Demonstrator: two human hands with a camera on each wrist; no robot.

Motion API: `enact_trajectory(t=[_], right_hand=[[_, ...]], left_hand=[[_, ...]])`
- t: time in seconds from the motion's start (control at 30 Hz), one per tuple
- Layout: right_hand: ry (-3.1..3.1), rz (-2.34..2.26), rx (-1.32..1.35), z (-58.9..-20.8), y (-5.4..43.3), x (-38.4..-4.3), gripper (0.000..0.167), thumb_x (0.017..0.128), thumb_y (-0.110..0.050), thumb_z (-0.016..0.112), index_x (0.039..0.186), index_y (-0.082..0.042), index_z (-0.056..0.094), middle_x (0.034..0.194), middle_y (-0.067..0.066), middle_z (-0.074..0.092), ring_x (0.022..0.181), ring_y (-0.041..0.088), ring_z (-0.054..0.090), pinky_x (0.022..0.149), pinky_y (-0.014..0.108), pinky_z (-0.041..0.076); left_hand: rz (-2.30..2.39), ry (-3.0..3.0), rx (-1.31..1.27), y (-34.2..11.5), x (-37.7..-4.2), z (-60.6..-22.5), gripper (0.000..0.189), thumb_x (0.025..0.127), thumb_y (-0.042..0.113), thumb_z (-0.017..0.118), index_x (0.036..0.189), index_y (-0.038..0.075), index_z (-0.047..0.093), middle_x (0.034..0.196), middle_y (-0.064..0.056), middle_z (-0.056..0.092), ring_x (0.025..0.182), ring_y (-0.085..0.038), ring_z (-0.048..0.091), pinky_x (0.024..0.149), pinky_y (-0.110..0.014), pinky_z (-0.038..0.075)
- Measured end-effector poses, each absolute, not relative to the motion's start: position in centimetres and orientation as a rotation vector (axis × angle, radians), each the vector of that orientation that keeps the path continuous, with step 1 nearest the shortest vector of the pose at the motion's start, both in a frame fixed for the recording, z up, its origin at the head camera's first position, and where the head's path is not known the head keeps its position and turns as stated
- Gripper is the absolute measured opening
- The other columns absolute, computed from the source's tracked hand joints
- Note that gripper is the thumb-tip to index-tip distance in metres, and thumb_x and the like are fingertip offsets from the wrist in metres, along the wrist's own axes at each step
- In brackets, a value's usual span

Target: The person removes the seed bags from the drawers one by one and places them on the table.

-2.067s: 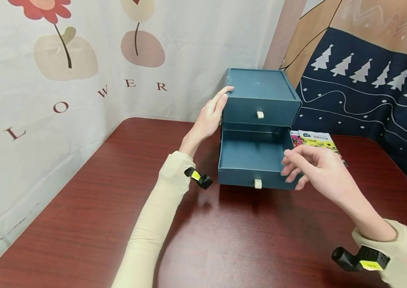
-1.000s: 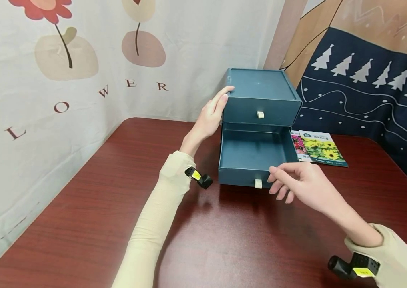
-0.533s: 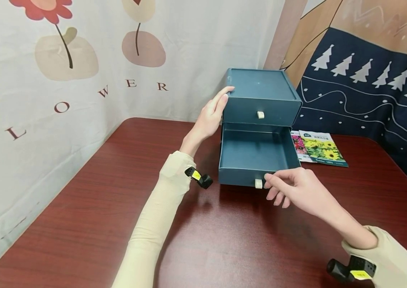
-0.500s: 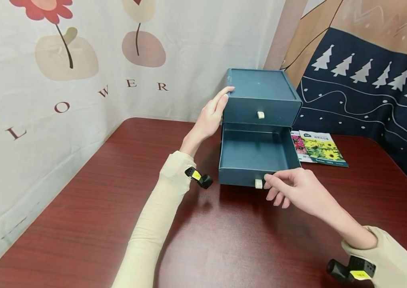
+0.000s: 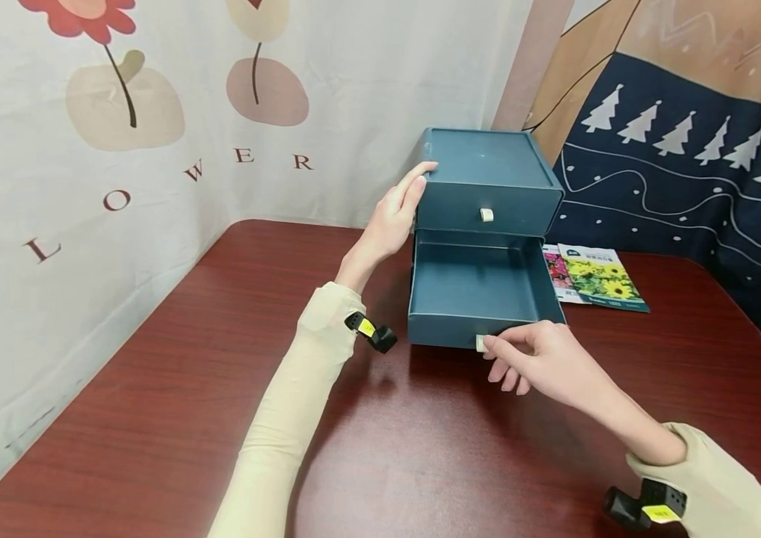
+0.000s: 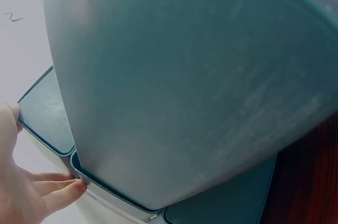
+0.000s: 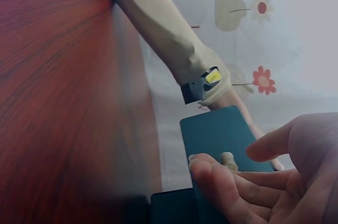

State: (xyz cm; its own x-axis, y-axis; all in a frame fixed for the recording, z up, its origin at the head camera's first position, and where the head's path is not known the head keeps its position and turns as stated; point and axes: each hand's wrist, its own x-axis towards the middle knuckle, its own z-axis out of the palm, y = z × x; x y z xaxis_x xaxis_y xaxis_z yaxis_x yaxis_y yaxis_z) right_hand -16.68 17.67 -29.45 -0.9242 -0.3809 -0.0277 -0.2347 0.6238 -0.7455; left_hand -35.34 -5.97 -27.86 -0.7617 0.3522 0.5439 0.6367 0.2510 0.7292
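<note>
A blue-green drawer cabinet (image 5: 488, 157) stands at the back of the table, its upper drawer closed. Below that, a drawer (image 5: 475, 280) is pulled out, with nothing inside. My left hand (image 5: 390, 217) rests against the cabinet's left side, fingertips at the top edge; the left wrist view shows its fingers along the side. My right hand (image 5: 545, 362) is at the pulled-out drawer's front, its thumb tip overlapping the pale pull tab (image 5: 480, 344). In the right wrist view the tab (image 7: 229, 160) lies between thumb and fingers, with a gap visible beside the thumb.
Two flower-picture packets (image 5: 605, 280) lie on the table to the right of the cabinet. The dark red wooden table (image 5: 232, 351) extends in front. Behind hang a white flower-print curtain (image 5: 367, 90) and a navy tree-print cloth (image 5: 676, 172). Another teal front (image 7: 171, 205) shows below the drawer.
My right hand has moved left and down from the drawer's right side to its pull tab, uncovering the packets. The left hand and the drawer stay where they were.
</note>
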Motion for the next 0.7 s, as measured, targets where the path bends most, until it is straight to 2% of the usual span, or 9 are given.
enact_trajectory(t=[0.37, 0.7], right_hand=[[2.657, -1.186, -0.492, -30.7, 17.2, -17.1, 0.035, 0.105, -0.033, 0.057, 0.098, -0.003, 0.075, 0.074, -0.001, 0.072, 0.062, 0.018, 0.067, 0.057, 0.032, 0.056], [2.689, -1.184, -0.515, -30.8, 17.1, -17.0, 0.033, 0.104, -0.032, 0.059, 0.095, -0.005, 0.075, 0.074, -0.002, 0.072, 0.061, 0.017, 0.067, 0.057, 0.031, 0.055]], left_hand=[[-1.511, -2.258, -0.917, -6.0, -35.3, -27.8, 0.045, 0.112, 0.037, 0.031, 0.153, 0.022, 0.043, 0.06, -0.009, 0.036, 0.053, -0.026, 0.041, 0.061, -0.034, 0.039], [-1.503, -2.272, -0.905, -6.0, -35.2, -27.8, 0.046, 0.112, 0.038, 0.031, 0.154, 0.023, 0.042, 0.061, -0.01, 0.038, 0.054, -0.027, 0.043, 0.064, -0.034, 0.04]])
